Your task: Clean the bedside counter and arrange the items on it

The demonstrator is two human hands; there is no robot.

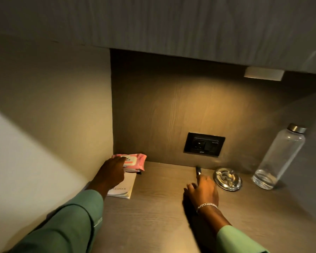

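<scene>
A pink pack of wipes [135, 162] lies in the back left corner of the wooden counter [162, 207], on top of a white booklet [125, 187]. My left hand [111, 172] grips the near end of the pack. My right hand [203, 189] rests on the counter's middle, fingers apart, its fingertip touching a small dark pen-like object [198, 170] by the back wall. A round metal ashtray [227, 178] sits just right of that hand. A clear glass bottle [279, 157] with a metal cap stands at the far right.
A black wall socket [204, 144] is set in the back panel above the counter. An overhead cabinet with a small light [263, 73] hangs above. A beige wall closes the left side.
</scene>
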